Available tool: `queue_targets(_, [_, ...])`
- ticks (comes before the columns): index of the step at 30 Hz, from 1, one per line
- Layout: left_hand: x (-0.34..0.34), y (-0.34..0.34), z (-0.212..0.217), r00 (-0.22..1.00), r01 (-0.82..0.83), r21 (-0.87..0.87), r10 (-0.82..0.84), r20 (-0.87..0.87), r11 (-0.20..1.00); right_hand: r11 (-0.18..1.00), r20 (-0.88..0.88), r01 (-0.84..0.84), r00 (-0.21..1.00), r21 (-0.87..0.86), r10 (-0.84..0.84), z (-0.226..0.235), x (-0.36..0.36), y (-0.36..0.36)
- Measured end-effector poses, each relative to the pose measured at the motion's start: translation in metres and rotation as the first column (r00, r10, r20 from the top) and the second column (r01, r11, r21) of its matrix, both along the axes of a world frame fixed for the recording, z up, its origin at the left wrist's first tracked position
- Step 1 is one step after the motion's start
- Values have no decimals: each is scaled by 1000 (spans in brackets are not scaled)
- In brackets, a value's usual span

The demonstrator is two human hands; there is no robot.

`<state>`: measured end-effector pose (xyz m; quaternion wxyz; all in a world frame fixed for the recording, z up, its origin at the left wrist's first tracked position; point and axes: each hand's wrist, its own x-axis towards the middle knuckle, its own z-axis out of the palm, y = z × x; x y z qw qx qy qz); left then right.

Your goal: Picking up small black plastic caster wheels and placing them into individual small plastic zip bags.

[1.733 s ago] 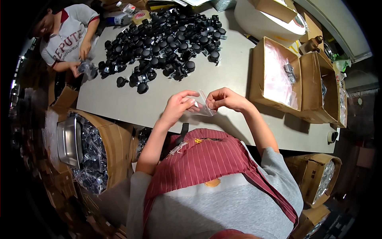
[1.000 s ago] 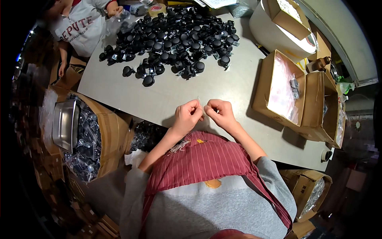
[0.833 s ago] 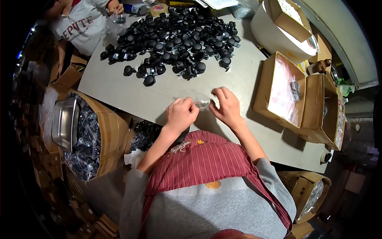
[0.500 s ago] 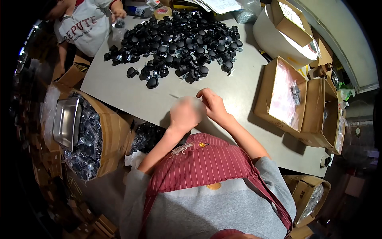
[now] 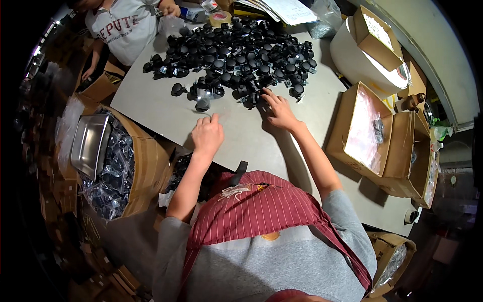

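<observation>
A large heap of black caster wheels with metal fittings covers the far part of the table. My left hand is on the near side of it, its fingers curled on what looks like a thin clear plastic bag. The film stretches away from the fingertips and partly veils a caster at the heap's near edge. On the right, my right hand reaches forward with fingers extended, the tips at another caster. A dark, blurred object shows by my apron at the table edge.
Cardboard boxes stand on the table at right, beside a white tub. At left, a carton of bagged black parts carries a metal tray. Across the far left corner, another person's hand is near the heap.
My hands were together near the table's front edge and have separated. The left moved forward and left; the right reached forward to the casters. The dark object by my apron has appeared.
</observation>
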<state>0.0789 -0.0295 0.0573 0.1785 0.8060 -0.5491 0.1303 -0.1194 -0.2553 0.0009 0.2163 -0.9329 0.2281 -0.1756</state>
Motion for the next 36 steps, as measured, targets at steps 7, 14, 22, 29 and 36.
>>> queue_targets(7, [-16,-1,-28,999,41,99,-42,14,994,997,176,68,982,34,-73,12,-53,2])
queue_targets(14, [-54,-13,-51,978,186,185,-201,65,965,968,86,236,966,86,-243,10,-52,51])
queue_targets(22, [-69,-13,-55,901,322,133,-260,-347,937,862,381,-113,919,495,-99,24,-45,114])
queue_targets(29, [-61,-7,-43,696,290,185,-74,-714,939,899,264,-124,965,420,10,3,-49,108])
queue_targets(36, [-57,-6,-64,716,136,7,-94,-692,991,978,154,-207,968,32,199,19,-50,105])
